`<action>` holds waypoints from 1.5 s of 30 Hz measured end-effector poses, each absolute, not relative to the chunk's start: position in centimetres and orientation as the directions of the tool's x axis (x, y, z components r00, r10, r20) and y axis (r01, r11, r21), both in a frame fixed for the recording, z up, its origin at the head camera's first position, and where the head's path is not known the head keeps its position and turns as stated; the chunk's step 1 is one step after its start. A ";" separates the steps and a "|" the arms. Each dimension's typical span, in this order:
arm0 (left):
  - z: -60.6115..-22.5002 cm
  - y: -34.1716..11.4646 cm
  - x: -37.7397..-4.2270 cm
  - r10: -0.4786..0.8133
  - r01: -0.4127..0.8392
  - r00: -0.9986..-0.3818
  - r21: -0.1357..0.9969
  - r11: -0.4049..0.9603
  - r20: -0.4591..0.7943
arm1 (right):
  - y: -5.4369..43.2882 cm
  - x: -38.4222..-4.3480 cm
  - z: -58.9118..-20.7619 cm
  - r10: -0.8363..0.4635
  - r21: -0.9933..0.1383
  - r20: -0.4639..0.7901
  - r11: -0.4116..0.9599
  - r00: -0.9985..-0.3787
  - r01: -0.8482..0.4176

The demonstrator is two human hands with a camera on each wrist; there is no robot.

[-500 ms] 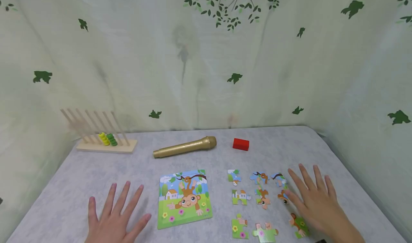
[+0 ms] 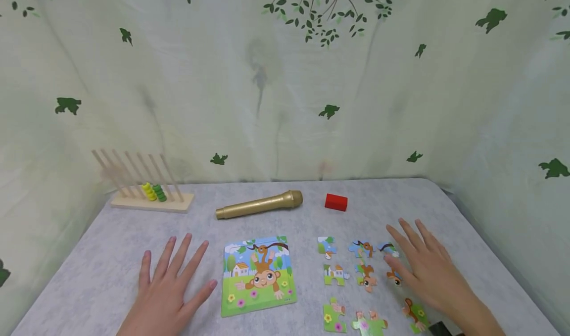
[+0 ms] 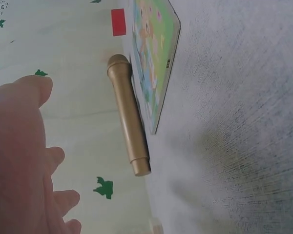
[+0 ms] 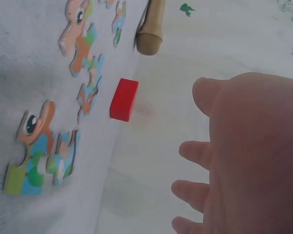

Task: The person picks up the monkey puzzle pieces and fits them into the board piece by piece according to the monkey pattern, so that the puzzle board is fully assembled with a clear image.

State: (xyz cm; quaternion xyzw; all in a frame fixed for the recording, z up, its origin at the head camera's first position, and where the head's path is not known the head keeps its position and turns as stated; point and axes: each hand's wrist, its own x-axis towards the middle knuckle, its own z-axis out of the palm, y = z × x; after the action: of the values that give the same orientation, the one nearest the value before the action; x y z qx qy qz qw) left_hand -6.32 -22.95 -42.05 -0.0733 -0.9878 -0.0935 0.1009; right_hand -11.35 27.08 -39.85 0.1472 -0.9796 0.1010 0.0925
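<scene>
Hands, both released and grasping nothing, have moved forward over the bench (image 2: pixel 89 266) and toward each other by comparison with half a second ago. The left hand (image 2: pixel 166 289), fingers spread, lies to the left of the monkey picture board (image 2: pixel 259 276) and apart from it; the left wrist view shows its fingertips against the curtain (image 2: pixel 276 64). The right hand (image 2: pixel 429 269), likewise with extended fingers, now reaches farther in above the right-hand column of jigsaw pieces (image 2: pixel 366 279), its thumb partly masking the middle-right piece (image 2: pixel 394 277) in the head view. Whether any finger touches that piece cannot be told. The nine pieces lie to the right of the board in three loose rows, and their arrangement matches that of the earlier view; the slight displacement of the whole scene suggests a small turn of the head camera. For the jigsaw work the change therefore appears to be one of hand position alone, with nothing lifted or joined by it. Behind, the golden microphone (image 2: pixel 259 206), red block (image 2: pixel 336 202) and wooden bead frame (image 2: pixel 153 204) keep their places.
</scene>
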 end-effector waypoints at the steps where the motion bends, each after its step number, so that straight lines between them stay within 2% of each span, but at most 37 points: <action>1: -42.0 -22.9 -6.5 0.137 0.180 -0.965 0.183 0.967 0.225 | 26.9 -11.5 -39.7 -0.280 -0.169 0.218 0.933 -0.935 -0.319; 14: -42.7 -22.6 -8.5 0.198 0.281 -0.949 0.376 0.883 0.245 | 24.7 -13.4 -38.7 -0.358 -0.170 0.217 0.902 -0.908 -0.396; 19: -43.3 -22.1 -9.1 0.228 0.317 -0.940 0.404 0.858 0.254 | 23.9 -14.0 -38.7 -0.367 -0.206 0.199 0.891 -0.908 -0.405; 35: -44.8 -22.5 -10.5 0.243 0.283 -0.959 0.491 0.824 0.146 | 21.0 -16.3 -38.8 -0.492 -0.303 0.159 0.801 -0.856 -0.516; 40: -45.4 -22.7 -10.9 0.212 0.243 -0.970 0.547 0.801 0.120 | 20.6 -17.0 -38.9 -0.526 -0.387 0.107 0.760 -0.844 -0.522; 45: -45.9 -22.7 -11.0 0.238 0.270 -0.963 0.533 0.802 0.130 | 20.2 -18.2 -39.0 -0.559 -0.443 0.040 0.733 -0.828 -0.516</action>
State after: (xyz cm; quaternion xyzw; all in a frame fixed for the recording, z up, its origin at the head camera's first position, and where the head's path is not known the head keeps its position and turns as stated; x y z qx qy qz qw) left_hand -11.03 -22.72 -45.85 -0.1339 -0.9487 -0.2849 0.0284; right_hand -18.18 20.24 -38.97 0.2889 -0.9298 0.2231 -0.0479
